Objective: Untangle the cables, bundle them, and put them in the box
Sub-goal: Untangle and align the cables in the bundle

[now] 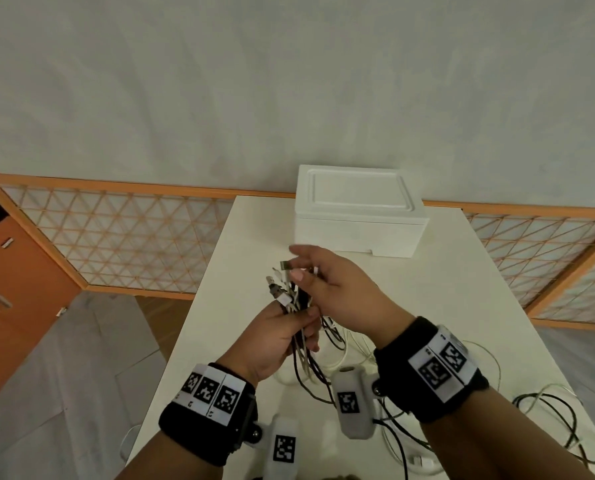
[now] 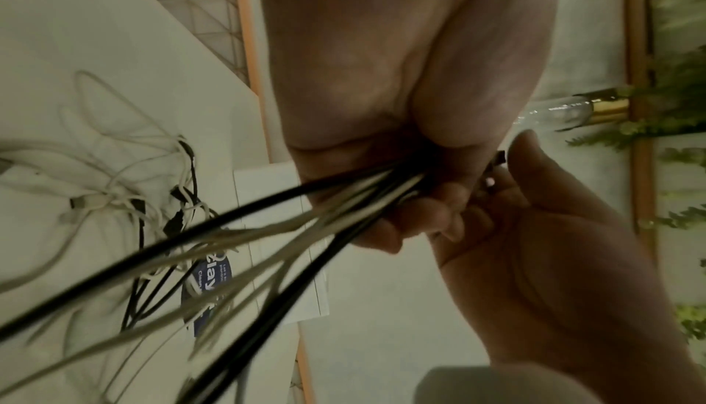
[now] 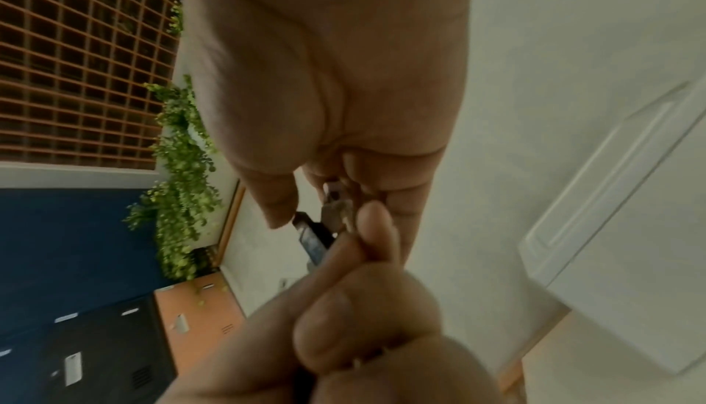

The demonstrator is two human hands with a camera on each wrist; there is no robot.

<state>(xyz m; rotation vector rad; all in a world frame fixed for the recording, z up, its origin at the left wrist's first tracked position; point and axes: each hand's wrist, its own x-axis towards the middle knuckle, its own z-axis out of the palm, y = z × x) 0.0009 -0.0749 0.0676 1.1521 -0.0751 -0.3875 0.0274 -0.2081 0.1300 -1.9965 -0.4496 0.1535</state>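
White table (image 1: 240,237) carries it all: your left hand (image 1: 272,337) fists the cables (image 1: 289,299) upright over its middle so the plugs line up, your right hand (image 1: 337,289) pinches one plug (image 1: 285,265), and the lidded box (image 1: 358,216) waits at the far edge.

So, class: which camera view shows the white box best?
The head view: the whole box sits on the table, lid on, beyond both hands. The right wrist view shows only its lid and one side, at the frame's edge. The left wrist view shows just a strip behind the cables.
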